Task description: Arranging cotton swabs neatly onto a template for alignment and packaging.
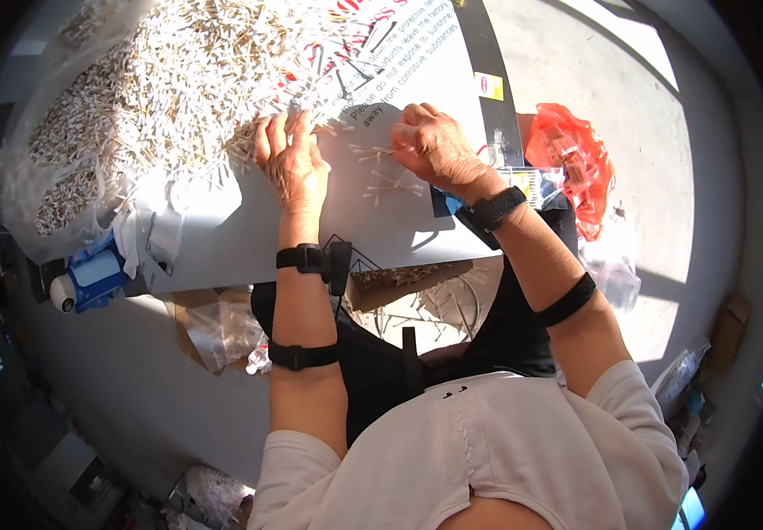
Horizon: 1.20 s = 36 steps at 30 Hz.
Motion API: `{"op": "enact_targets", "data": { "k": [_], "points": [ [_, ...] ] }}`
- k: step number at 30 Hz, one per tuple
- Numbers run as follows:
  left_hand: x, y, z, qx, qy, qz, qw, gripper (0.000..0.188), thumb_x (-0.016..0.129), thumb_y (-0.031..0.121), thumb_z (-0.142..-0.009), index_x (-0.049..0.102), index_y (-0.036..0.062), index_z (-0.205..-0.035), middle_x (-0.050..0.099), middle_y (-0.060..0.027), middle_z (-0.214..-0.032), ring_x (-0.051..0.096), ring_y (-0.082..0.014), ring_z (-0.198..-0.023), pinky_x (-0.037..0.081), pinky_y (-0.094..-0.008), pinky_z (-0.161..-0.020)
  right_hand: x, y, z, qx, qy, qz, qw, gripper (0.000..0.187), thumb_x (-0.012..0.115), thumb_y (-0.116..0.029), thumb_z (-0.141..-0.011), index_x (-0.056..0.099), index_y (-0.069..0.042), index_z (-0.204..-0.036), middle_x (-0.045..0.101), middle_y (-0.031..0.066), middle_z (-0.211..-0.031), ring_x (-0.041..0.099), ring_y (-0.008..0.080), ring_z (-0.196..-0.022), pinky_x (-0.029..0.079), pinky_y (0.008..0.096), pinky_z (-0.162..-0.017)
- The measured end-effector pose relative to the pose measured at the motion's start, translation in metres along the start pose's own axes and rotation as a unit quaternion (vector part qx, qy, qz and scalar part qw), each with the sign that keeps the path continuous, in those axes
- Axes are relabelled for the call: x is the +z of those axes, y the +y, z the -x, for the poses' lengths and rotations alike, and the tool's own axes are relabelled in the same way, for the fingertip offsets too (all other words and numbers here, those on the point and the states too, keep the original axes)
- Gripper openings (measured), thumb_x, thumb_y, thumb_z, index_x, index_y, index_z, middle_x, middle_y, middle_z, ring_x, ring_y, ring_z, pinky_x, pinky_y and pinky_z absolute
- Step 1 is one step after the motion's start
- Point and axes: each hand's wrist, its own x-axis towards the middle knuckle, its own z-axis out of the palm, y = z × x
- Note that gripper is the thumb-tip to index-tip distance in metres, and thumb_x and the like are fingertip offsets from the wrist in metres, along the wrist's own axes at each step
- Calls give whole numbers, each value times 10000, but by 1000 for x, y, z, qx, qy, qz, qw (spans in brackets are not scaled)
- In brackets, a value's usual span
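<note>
A large heap of cotton swabs (196, 79) covers the far left of the table, partly inside a clear plastic bag (32, 212). My left hand (293, 168) rests at the heap's near right edge, fingers stretched out and slightly apart among the outermost swabs. To its right, my right hand (434, 146) is closed, with a few swabs (374, 153) sticking out leftward from its fingertips. The fingertips themselves are partly hidden by the hand. Just nearer to me, several loose swabs (394, 187) lie crossed on the tabletop.
The table (249, 234) has a printed white surface. A red plastic bag (567, 159) with packs and a clear box of swabs (523, 185) are at the right. A blue-and-white container (94, 274) sits at the left edge. Below the table is a cardboard box (399, 283).
</note>
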Motion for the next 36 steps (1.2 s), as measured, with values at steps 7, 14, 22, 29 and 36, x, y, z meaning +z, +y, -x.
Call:
{"op": "enact_targets", "data": {
  "k": [7,14,22,29,36],
  "points": [
    [-1,3,-1,-28,17,22,999,518,692,103,-759,542,52,-1252,526,-141,-1276,419,-353,-1263,322,-494,-1063,12,-1,-67,155,117,55,979,591,711,-480,-795,608,-13,-1141,598,140,-1029,551,332,-1049,454,470,-919],
    [2,-1,-2,-59,25,36,997,374,684,98,-736,573,73,-1093,574,-112,-1142,474,-322,-1173,341,-486,-1005,24,15,-78,122,70,124,982,258,641,-231,-823,609,-33,-984,636,144,-989,596,332,-1000,488,448,-847],
    [-6,6,-4,-66,49,20,996,367,676,1,-674,572,93,-1013,588,-91,-1081,489,-312,-1123,360,-485,-963,-2,15,-10,10,44,6,999,51,617,-93,-802,584,-56,-808,620,95,-827,620,301,-859,519,396,-771],
    [-36,65,30,1,-39,150,988,427,763,116,-648,563,89,-1024,593,-100,-1026,510,-321,-1019,383,-461,-904,-10,18,18,34,49,-2,998,88,641,-126,-796,596,-63,-838,600,88,-841,601,303,-884,510,397,-783],
    [-30,94,60,-92,-48,124,987,306,713,315,-769,578,93,-931,566,-80,-959,490,-318,-1020,362,-475,-881,-2,8,20,27,33,-39,998,123,665,-155,-800,626,-74,-883,595,79,-895,585,299,-942,499,398,-822]
  ]
}}
